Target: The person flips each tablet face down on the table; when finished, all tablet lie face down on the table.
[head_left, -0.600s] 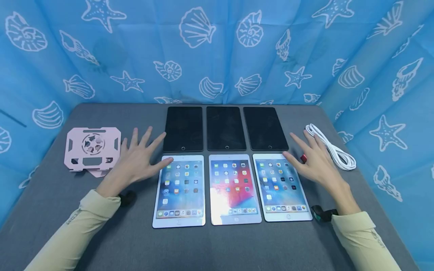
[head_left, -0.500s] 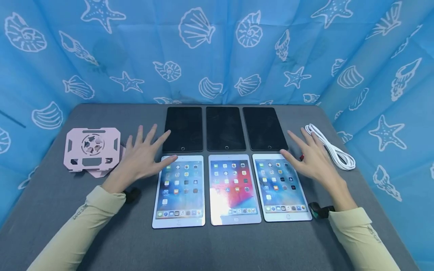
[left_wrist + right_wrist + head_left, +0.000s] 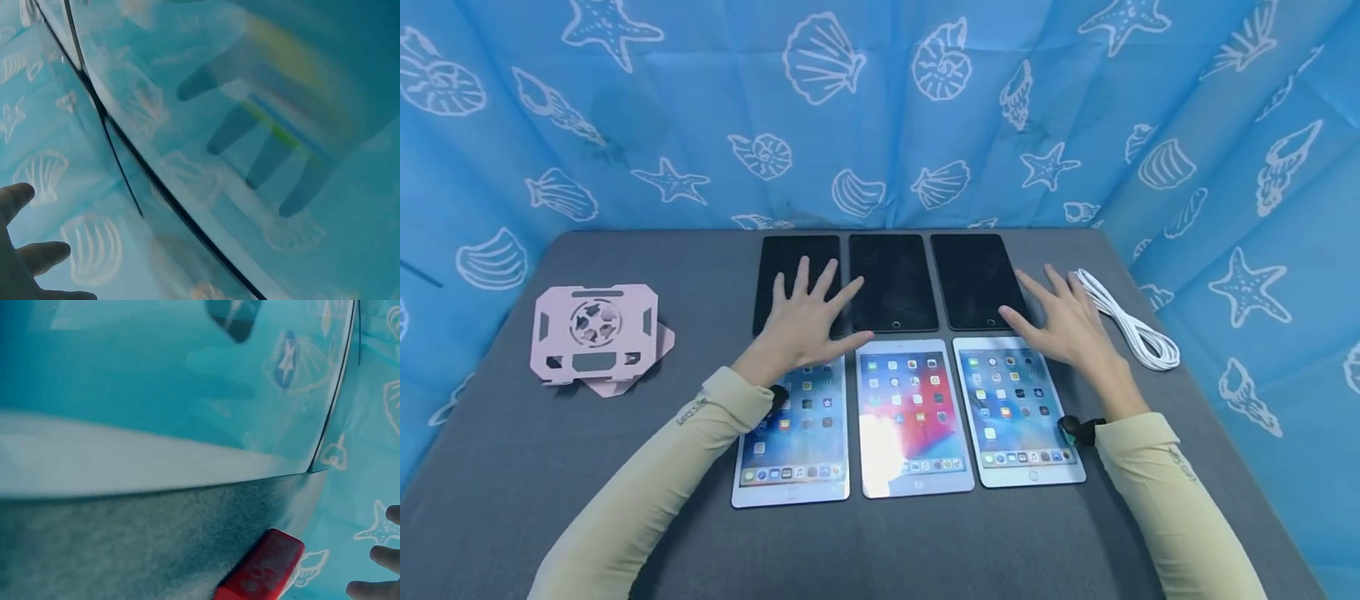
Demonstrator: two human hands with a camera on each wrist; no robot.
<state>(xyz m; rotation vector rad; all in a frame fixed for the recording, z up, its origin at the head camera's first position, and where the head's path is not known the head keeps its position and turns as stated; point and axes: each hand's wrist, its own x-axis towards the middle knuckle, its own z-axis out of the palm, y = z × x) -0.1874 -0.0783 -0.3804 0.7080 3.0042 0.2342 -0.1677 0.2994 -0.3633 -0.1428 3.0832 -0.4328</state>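
Two rows of tablets lie flat on the grey table. My left hand (image 3: 801,327), fingers spread, is over the left pair, covering parts of a dark-screened tablet (image 3: 767,262) and a lit white tablet (image 3: 793,458). Its thumb reaches toward the lit middle tablet (image 3: 917,417). My right hand (image 3: 1066,332) has spread fingers beside the right pair: a dark tablet (image 3: 973,279) and a lit white one (image 3: 1018,408). Neither hand grips anything; whether fingers touch the screens is unclear. In the left wrist view, a glossy screen (image 3: 275,250) mirrors a hand.
Another dark tablet (image 3: 891,279) lies at the back middle. A pink cut-out stand (image 3: 643,325) sits at the left, a coiled white cable (image 3: 1138,333) at the right. The right wrist view shows a red block (image 3: 265,569) beside a tablet. A blue shell-patterned curtain (image 3: 880,125) hangs behind.
My left hand has moved right, from the tablets' left edge to over the left pair. My right hand has shifted slightly left and away from me. The tablets stay in place.
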